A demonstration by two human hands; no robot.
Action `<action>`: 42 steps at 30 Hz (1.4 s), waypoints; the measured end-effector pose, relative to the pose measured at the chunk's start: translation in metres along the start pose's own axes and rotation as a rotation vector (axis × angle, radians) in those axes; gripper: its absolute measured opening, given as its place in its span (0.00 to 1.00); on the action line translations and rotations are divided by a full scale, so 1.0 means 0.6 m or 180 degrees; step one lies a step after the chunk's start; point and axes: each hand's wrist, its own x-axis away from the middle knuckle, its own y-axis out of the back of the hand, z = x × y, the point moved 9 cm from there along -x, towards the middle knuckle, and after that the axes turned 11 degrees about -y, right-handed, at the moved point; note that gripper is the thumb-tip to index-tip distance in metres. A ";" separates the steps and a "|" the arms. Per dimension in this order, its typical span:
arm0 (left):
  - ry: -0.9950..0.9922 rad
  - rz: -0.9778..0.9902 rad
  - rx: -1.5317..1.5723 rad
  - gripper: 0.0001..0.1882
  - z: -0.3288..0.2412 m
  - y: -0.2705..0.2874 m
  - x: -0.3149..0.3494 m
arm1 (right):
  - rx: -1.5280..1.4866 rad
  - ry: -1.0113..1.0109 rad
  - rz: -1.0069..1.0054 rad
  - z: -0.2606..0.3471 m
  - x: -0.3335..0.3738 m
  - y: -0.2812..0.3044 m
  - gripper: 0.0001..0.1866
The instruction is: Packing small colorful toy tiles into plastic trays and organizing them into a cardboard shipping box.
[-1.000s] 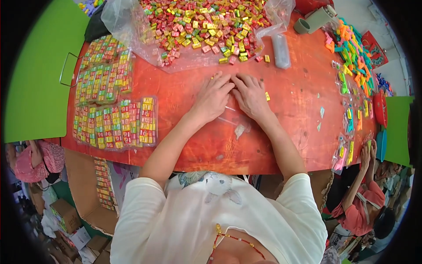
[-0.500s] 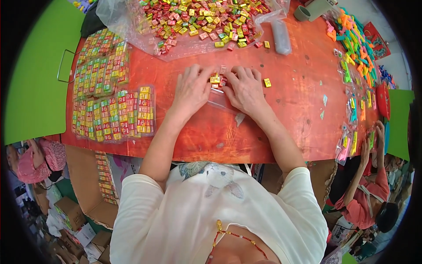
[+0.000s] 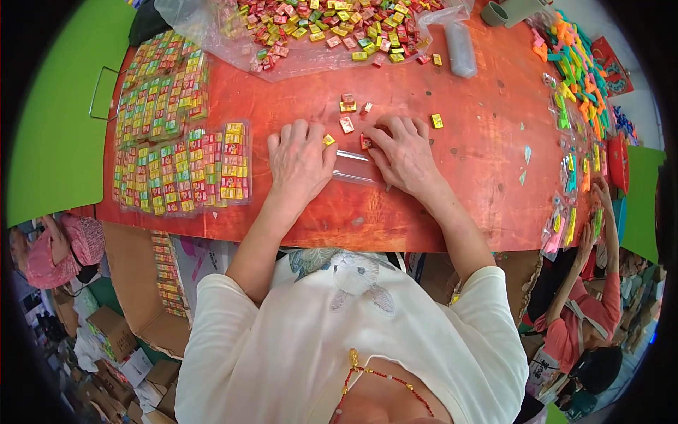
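Observation:
A clear plastic tray (image 3: 355, 169) lies on the red table between my hands, with no boxes visible inside it. My left hand (image 3: 302, 157) is closed at its left end, thumb and forefinger at a small yellow box (image 3: 328, 140). At the right end my right hand (image 3: 408, 157) has its fingers curled, the tips pinching a small red box (image 3: 365, 141). Just beyond them lie several loose boxes, among them a pink one (image 3: 346, 125) and a yellow one (image 3: 347, 107). Another yellow box (image 3: 436, 121) rests to the right of my right hand.
Filled trays (image 3: 169, 173) of little boxes are stacked at the left. A heap of boxes (image 3: 332, 25) covers a plastic sheet at the back, beside a translucent roll (image 3: 460, 51). Colourful plastic toys (image 3: 578, 67) line the right side, where another person's hands (image 3: 592, 237) work.
My hands have drawn apart and come slightly nearer to me. The boxes bunched between them are now spread out, and more of the clear tray shows.

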 end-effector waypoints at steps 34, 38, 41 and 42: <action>-0.0087 -0.0127 0.0462 0.19 0.007 -0.012 -0.070 | 0.0177 -0.0202 -0.0580 -0.004 -0.064 0.008 0.12; -0.0069 -0.0121 0.0055 0.14 0.027 -0.040 -0.111 | 0.0280 -0.0393 -0.0272 -0.029 -0.084 -0.022 0.11; 0.0017 -0.0046 -0.0059 0.12 0.042 -0.044 -0.105 | 0.0478 -0.0627 -0.0268 -0.042 -0.066 -0.013 0.10; 0.0112 -0.0095 -0.0065 0.11 0.051 -0.039 -0.098 | 0.0530 -0.0697 -0.0268 -0.048 -0.060 -0.010 0.10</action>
